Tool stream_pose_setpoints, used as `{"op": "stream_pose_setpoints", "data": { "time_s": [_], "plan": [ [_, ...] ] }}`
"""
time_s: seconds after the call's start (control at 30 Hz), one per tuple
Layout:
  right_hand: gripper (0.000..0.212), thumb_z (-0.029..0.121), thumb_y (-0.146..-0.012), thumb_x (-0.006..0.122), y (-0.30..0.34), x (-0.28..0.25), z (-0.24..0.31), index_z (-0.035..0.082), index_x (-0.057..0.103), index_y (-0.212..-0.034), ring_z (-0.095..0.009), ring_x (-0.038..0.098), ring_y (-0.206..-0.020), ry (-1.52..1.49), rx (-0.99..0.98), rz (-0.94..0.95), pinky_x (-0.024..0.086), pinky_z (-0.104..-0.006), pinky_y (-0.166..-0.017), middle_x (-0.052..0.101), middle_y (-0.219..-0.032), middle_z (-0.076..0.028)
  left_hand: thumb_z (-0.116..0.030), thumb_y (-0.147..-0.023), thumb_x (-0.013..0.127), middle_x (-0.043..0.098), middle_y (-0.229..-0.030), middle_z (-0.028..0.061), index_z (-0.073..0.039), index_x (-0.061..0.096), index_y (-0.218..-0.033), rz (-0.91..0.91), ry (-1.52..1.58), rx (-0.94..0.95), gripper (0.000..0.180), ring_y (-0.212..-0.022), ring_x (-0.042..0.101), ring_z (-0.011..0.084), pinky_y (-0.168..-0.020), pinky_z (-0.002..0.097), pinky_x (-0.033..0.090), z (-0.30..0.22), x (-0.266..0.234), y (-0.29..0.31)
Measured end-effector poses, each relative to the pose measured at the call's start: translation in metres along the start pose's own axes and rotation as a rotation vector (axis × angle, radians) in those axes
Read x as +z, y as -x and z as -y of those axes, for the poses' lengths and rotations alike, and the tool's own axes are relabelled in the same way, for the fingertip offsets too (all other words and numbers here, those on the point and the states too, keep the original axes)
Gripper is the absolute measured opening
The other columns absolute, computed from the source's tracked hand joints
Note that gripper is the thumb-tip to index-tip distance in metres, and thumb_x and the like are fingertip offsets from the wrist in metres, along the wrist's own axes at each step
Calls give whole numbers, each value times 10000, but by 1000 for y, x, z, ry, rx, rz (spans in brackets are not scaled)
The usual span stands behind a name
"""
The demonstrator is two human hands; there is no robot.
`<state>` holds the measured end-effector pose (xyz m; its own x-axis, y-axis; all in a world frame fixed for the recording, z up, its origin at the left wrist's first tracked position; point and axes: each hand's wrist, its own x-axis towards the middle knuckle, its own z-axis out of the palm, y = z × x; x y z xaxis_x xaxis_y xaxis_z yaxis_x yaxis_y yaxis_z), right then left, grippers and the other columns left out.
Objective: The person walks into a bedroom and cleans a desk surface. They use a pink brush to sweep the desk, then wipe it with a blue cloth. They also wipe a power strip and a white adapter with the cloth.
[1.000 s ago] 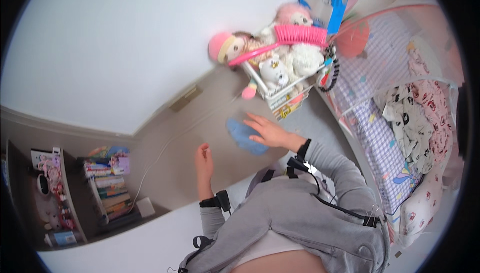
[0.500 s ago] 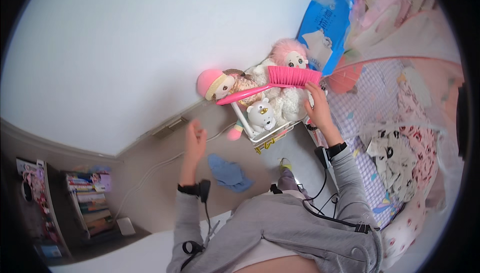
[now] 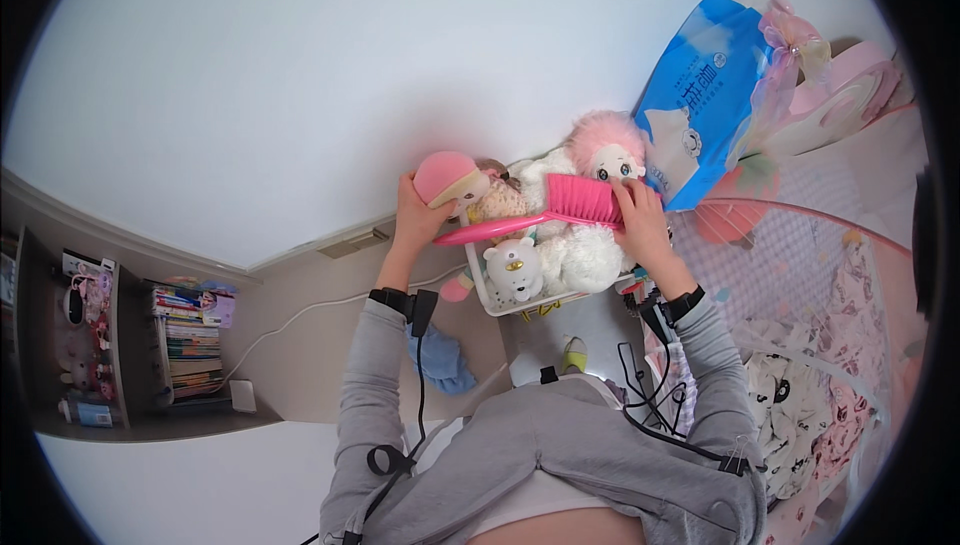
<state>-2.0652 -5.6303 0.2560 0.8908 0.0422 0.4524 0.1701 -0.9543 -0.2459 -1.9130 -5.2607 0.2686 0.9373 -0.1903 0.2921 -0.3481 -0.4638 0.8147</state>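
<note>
A white basket (image 3: 497,306) holds several soft toys, with a pink bed brush (image 3: 585,201) lying across them. My left hand (image 3: 420,220) is wrapped round the head of a doll in a pink cap (image 3: 445,177) at the basket's left side. On the right, my right hand (image 3: 645,227) grips the bristled end of the brush, with its thumb partly hidden. A pink-haired doll (image 3: 612,145) sits just behind those fingers. White fluffy plush (image 3: 585,260) and a white bear-shaped thing (image 3: 514,267) lie in front of the brush.
A blue bag (image 3: 705,85) leans behind the basket on the right. The bed (image 3: 745,255), with crumpled clothes (image 3: 790,395) and netting, borders the right side. A blue cloth (image 3: 440,360) lies on the floor. Low shelves with books (image 3: 190,345) stand at left, near a white cable (image 3: 290,323).
My left hand has moved up and taken hold of the capped doll's head. My right hand has closed on the brush end. The view has shifted, so the basket appears lower.
</note>
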Motion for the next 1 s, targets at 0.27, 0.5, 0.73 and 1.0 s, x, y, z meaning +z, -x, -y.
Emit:
{"op": "stream_pose_setpoints", "data": {
  "time_s": [0.27, 0.5, 0.73, 1.0],
  "plan": [
    [655, 52, -550, 797, -21, -29, -5, 13, 551, -1156, -356, 500, -1104, -215, -77, 46, 455, -429, -939, 518, -1119, -148, -165, -692, 769, 533, -1155, 176, -57, 487, -1263, 83, -403, 311, 646, -1034, 576, 377, -864, 438, 505, -170, -43, -31],
    [557, 47, -589, 791, -16, -54, 6, 7, 545, -1087, -369, 508, -1062, -252, -159, -29, 466, -431, -905, 512, -1066, -157, -283, -726, 805, 513, -1202, 195, -55, 448, -1316, 106, -551, 169, 727, -1030, 584, 392, -853, 452, 517, -136, 0, -38],
    [564, 54, -592, 805, -3, -62, 8, 3, 530, -1081, -370, 510, -1051, -259, -185, -95, 457, -427, -899, 510, -1056, -159, -286, -746, 814, 475, -1250, 252, 27, 381, -1337, -57, -376, 146, 796, -1160, 513, 424, -940, 467, 472, -85, 17, -25],
    [558, 27, -597, 799, 3, -55, 17, 21, 518, -1080, -370, 521, -1065, -314, -201, -120, 448, -418, -916, 484, -1046, -149, -170, -820, 748, 300, -1498, 300, 51, 167, -1494, 95, -295, 487, 917, -1389, 310, 457, -1148, 467, 303, -48, 7, -21]
  ]
}}
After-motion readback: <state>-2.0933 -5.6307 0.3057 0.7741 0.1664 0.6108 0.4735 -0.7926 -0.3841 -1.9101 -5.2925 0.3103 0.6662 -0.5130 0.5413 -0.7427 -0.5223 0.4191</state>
